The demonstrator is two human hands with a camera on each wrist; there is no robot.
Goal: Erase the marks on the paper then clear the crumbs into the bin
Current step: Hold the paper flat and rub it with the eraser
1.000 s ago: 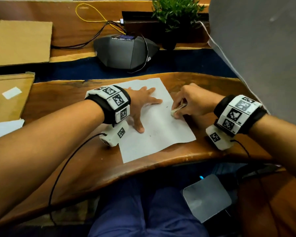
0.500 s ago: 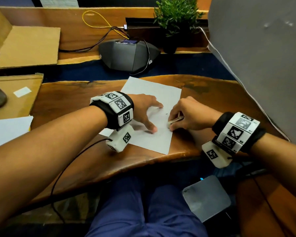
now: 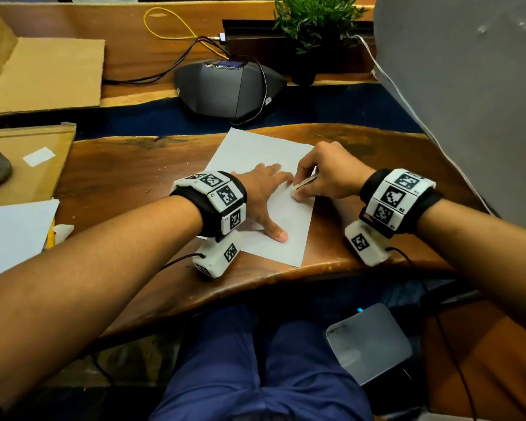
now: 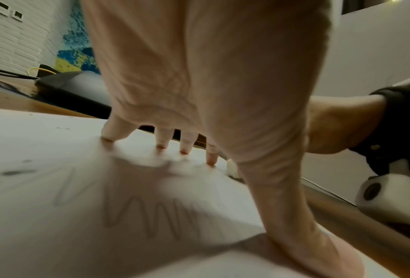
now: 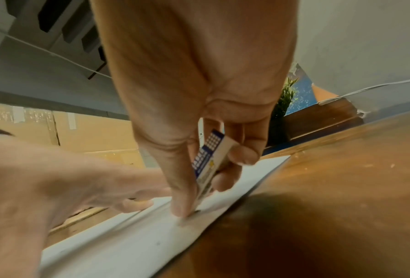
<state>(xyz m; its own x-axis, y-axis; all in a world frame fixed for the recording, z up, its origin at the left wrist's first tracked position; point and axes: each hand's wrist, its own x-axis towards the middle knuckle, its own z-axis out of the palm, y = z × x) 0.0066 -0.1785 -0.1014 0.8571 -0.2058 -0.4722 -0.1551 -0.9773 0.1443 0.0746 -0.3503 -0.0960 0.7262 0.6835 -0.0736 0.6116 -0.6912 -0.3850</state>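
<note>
A white sheet of paper [image 3: 255,153] lies on the wooden desk [image 3: 119,177]. My left hand [image 3: 271,202] presses flat on it with fingers spread. The left wrist view shows its fingertips [image 4: 161,145] on the paper [image 4: 44,225] and a faint pencil zigzag [image 4: 151,216] under the palm. My right hand [image 3: 298,192] pinches a white eraser [image 3: 305,185] in a blue printed sleeve [image 5: 211,159]. The eraser's tip touches the sheet [image 5: 132,240] near its right edge, just beside my left index finger. A few dark crumbs [image 3: 299,202] lie by the eraser.
A grey conference phone [image 3: 228,86] with cables and a potted plant [image 3: 313,22] stand behind the paper. Cardboard [image 3: 49,71] and another white sheet [image 3: 12,232] lie to the left. A grey partition [image 3: 468,101] rises at the right. A grey flat lid [image 3: 368,341] shows below the desk edge.
The paper has turned under my left hand. My right hand has slid the eraser along the sheet's right edge, closer to my left fingers.
</note>
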